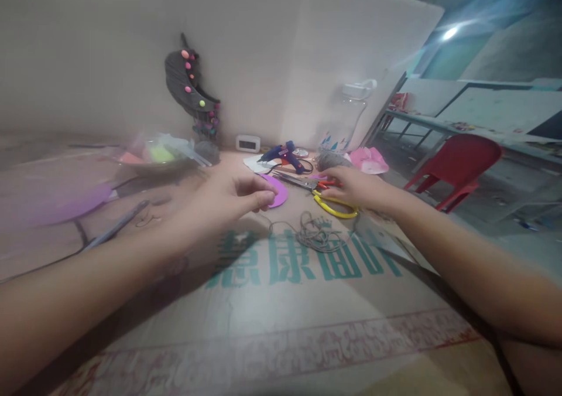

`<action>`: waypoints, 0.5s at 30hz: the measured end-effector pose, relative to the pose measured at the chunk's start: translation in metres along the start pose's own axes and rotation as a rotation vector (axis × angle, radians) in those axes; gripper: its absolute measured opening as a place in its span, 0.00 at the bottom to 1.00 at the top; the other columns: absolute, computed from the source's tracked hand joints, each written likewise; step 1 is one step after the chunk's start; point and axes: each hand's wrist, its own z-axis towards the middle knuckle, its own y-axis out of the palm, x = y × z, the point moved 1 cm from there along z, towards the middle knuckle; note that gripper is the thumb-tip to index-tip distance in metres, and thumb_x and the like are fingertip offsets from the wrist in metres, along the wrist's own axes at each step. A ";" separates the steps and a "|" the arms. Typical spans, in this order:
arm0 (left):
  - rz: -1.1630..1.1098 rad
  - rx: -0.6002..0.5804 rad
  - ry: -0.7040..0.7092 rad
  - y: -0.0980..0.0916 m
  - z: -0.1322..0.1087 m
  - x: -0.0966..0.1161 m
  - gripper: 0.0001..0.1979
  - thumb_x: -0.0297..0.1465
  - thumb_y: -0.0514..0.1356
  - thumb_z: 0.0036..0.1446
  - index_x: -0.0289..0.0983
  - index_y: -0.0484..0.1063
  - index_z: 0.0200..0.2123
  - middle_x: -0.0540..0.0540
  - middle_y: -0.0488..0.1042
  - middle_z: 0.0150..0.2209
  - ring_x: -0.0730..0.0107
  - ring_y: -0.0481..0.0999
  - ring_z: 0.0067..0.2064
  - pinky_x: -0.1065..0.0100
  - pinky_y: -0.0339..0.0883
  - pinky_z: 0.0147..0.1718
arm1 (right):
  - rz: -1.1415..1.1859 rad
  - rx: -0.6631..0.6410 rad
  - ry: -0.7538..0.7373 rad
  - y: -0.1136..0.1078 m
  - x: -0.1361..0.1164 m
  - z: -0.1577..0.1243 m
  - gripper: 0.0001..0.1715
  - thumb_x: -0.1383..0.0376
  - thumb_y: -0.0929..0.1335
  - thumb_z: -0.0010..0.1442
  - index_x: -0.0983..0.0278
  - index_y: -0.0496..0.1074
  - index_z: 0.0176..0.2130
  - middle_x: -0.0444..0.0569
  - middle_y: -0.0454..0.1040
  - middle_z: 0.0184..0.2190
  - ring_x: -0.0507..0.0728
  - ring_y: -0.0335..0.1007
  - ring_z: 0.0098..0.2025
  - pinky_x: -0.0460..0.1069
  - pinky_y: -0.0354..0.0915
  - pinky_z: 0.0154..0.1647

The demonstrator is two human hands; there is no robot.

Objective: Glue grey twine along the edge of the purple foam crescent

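Observation:
My left hand is closed in a pinch, its thumb and fingertips at the edge of a purple curved flat piece. Part of that piece is hidden behind the fingers. My right hand curls over the handles of the scissors, which have a yellow loop and lie with their blades pointing left. Bits of red show under its fingers; whether they belong to the scissors I cannot tell. A loose tangle of grey yarn lies between the hands, one strand running toward the left hand.
Behind the hands are a blue glue gun, a small white clock, a grey yarn ball, a clear bottle and pink material. A blurred bowl stands left, near a pen. A grey crescent decoration hangs behind.

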 end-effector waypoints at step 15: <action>0.049 -0.186 0.155 0.038 -0.025 0.007 0.08 0.32 0.58 0.56 0.39 0.78 0.33 0.48 0.79 0.32 0.68 0.76 0.34 0.69 0.67 0.33 | 0.455 -0.035 -0.495 -0.014 -0.134 0.056 0.15 0.62 0.67 0.58 0.61 0.76 0.44 0.48 0.78 0.41 0.55 0.72 0.40 0.50 0.66 0.42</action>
